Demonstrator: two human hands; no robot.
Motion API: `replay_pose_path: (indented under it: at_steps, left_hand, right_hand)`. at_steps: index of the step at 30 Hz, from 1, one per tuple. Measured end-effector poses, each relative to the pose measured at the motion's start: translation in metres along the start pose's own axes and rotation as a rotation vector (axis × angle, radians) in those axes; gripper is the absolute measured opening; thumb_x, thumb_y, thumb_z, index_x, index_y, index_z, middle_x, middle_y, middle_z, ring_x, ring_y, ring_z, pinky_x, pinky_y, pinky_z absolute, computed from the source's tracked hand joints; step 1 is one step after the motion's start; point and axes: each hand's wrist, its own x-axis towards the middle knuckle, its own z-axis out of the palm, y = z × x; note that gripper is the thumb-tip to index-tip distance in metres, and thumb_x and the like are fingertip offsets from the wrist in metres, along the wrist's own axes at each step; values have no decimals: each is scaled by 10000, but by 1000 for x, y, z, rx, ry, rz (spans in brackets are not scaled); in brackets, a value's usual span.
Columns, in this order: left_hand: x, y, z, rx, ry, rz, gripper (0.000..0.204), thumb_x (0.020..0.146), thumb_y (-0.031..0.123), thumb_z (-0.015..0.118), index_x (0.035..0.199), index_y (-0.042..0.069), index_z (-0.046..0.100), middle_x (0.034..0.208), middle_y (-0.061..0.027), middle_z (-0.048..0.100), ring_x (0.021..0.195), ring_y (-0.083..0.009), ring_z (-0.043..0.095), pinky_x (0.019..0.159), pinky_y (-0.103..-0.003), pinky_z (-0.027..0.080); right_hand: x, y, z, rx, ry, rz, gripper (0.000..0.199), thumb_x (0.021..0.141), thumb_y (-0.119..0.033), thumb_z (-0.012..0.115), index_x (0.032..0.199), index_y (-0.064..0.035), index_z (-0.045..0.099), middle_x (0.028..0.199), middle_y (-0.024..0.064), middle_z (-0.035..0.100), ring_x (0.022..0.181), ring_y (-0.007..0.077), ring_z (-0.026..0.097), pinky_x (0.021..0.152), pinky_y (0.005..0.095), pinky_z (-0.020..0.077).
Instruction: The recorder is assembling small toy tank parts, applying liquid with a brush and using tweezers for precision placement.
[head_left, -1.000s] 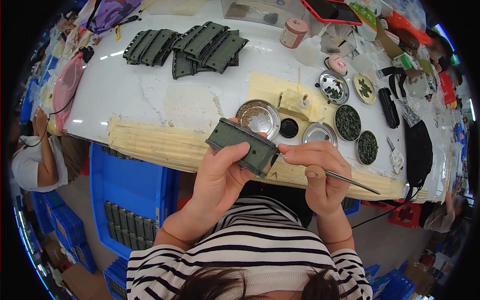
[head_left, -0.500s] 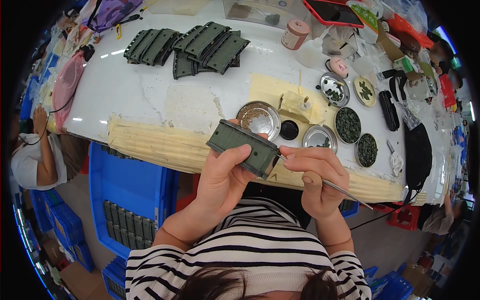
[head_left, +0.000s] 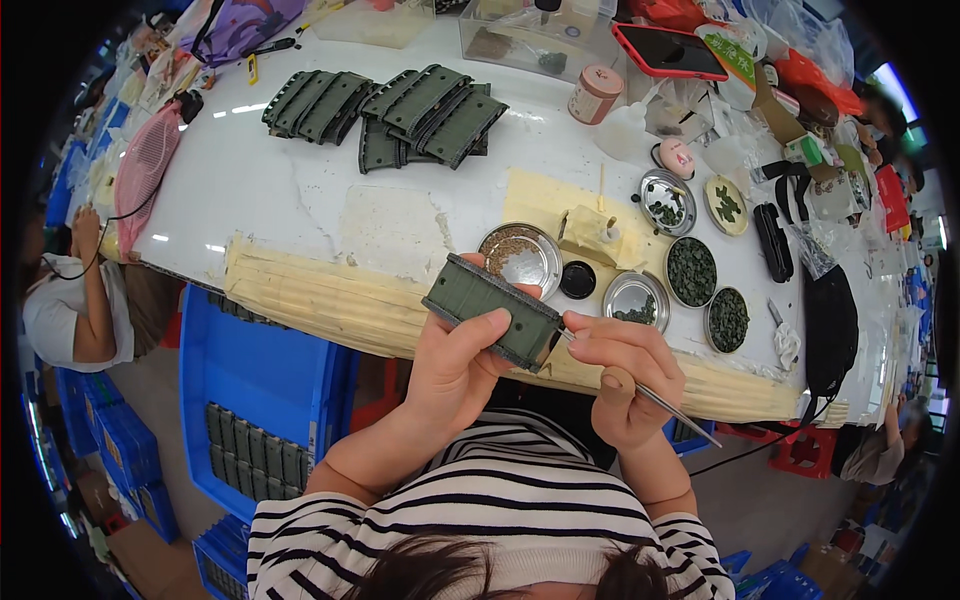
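We see a blue bin (head_left: 262, 380) of green parts below the table (head_left: 270, 180) at left. Our left hand (head_left: 455, 365) curls its fingers tight around a green block (head_left: 492, 310), lifted just above the table's near edge. Our right hand (head_left: 622, 375) pinches a thin metal tool (head_left: 668, 405), tip touching the block's right end.

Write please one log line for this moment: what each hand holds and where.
left hand: holds green block | right hand: holds thin metal tool, tip at block end | place: above table edge | nearby: round tins
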Motion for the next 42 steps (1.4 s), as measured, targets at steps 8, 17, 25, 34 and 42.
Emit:
replay_pose_path:
  at_steps: [8, 17, 25, 34, 42]
  left_hand:
    - [3, 0, -5, -57, -84, -42, 530, 880, 26, 556, 1332, 173, 321, 1198, -200, 557, 1062, -261, 614, 833, -397, 575]
    - [3, -3, -2, -33, -81, -38, 531, 867, 15, 556, 1323, 172, 335, 1189, -198, 561, 1047, -261, 622, 827, -391, 579]
    - [2, -8, -3, -58, -93, -28, 551, 872, 18, 554, 1340, 179, 312, 1194, -196, 555, 1062, -264, 612, 849, -399, 566]
    - [1, -9, 1, 33, -37, -8, 540, 847, 86, 555, 1338, 167, 344, 1169, -162, 569, 1056, -249, 599, 904, -397, 523]
    - [2, -7, -4, -51, -73, -38, 545, 883, 32, 553, 1351, 184, 318, 1226, -201, 530, 1089, -280, 597, 865, -415, 559]
  right_hand:
    - [-3, -10, -4, 17, -16, -19, 244, 778, -30, 668, 1019, 8, 672, 1008, 166, 650, 976, 301, 670, 795, 326, 554]
    - [-5, -11, 0, -99, 25, -46, 425, 992, -353, 462, 927, 17, 661, 943, 138, 642, 911, 305, 685, 778, 351, 558]
    - [-10, -9, -1, -79, 49, -43, 161, 875, -56, 595, 998, 12, 673, 999, 164, 665, 926, 273, 677, 782, 307, 552]
    - [-10, -7, 3, -77, 87, -31, 168, 907, -95, 577, 983, 21, 673, 994, 187, 669, 873, 245, 680, 755, 292, 552]
    - [-11, -3, 5, -69, 97, -42, 218, 948, -147, 534, 997, 27, 656, 985, 187, 660, 873, 261, 682, 756, 303, 551]
